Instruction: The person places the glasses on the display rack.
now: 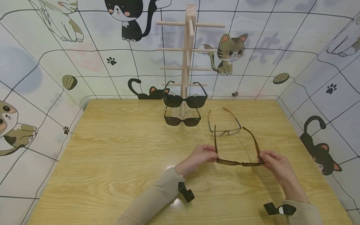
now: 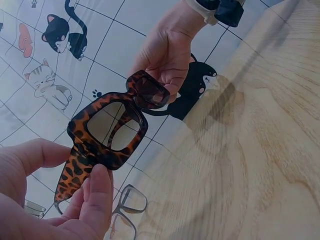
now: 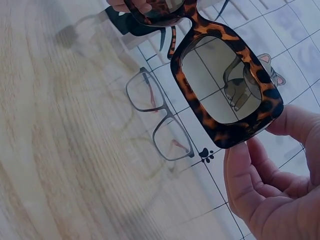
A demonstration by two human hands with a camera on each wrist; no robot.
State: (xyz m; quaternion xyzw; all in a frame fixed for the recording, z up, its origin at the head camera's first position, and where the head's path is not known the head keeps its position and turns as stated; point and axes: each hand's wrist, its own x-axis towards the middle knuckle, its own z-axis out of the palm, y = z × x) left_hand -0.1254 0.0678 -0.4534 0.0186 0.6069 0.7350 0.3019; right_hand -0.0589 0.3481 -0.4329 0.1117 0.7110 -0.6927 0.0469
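Note:
Both hands hold a pair of tortoiseshell sunglasses (image 1: 231, 162) above the right part of the table, temples unfolded and pointing away from me. My left hand (image 1: 203, 155) pinches the left hinge corner; my right hand (image 1: 277, 164) pinches the right one. The left wrist view shows thumb and fingers of the left hand (image 2: 82, 192) on the spotted temple. In the right wrist view the right hand (image 3: 280, 175) grips the outer corner of the frame. Behind the sunglasses, grey-framed eyeglasses (image 1: 225, 132) with orange temple tips lie open on the table.
A wooden display rack (image 1: 187, 47) with several pegs stands at the table's back. Black sunglasses (image 1: 184, 101) hang low on it, with another dark pair (image 1: 182, 122) and a thin-rimmed pair (image 1: 180, 112) below. Cat-print cloth surrounds the wooden table (image 1: 118, 162).

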